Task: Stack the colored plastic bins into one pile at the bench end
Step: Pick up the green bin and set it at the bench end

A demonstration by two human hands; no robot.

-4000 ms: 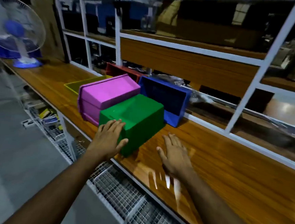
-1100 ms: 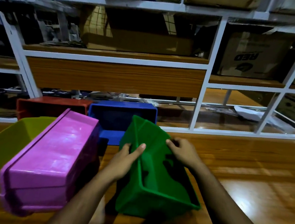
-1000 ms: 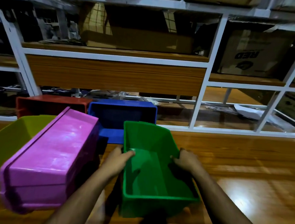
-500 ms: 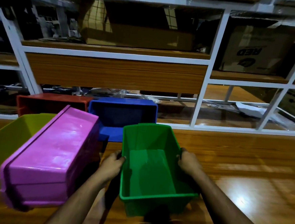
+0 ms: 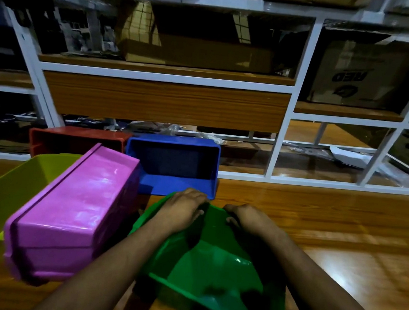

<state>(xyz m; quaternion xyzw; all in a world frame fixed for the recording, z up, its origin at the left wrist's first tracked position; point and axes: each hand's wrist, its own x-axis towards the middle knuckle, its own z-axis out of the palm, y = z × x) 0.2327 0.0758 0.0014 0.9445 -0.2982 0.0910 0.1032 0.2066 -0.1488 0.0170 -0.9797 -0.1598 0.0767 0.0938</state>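
Note:
A green bin (image 5: 216,273) is tilted close to me, held above the wooden bench (image 5: 338,238). My left hand (image 5: 184,209) grips its far rim on the left, fingers curled over the edge. My right hand (image 5: 247,219) grips the same far rim on the right. A pink bin (image 5: 71,213) lies upside down to the left, resting on a yellow-green bin (image 5: 7,195). A blue bin (image 5: 173,164) lies on its side behind, opening toward me. A red bin (image 5: 75,139) sits at the back left.
A white metal shelf frame (image 5: 278,136) with wooden shelves rises behind the bench. Cardboard boxes (image 5: 356,74) stand on the shelves. To the right of the bins lies bare, shiny bench top.
Both hands have shifted from the green bin's side walls to its far rim. The bin has tipped from upright and come closer to me.

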